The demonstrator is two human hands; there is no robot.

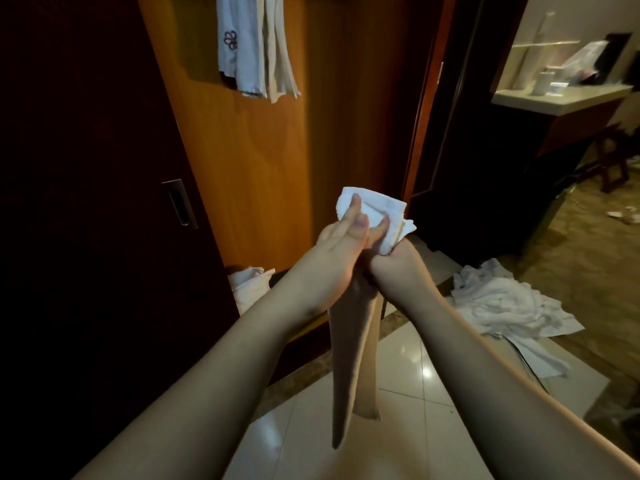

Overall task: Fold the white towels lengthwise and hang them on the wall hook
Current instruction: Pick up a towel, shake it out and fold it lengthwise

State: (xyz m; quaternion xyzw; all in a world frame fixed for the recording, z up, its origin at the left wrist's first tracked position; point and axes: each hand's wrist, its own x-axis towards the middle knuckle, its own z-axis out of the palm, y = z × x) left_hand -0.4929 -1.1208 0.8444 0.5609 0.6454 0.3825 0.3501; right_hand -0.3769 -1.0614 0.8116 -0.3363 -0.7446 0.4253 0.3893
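Both the left hand and right hand grip the folded towel below the hung towels, so lifting it to the unseen hook likely comes next.

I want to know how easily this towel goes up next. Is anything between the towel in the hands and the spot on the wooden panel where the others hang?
Nothing visible blocks it. The folded towel, held by the left hand and right hand, faces bare wooden panel below the hung towels. The hook itself is out of frame.
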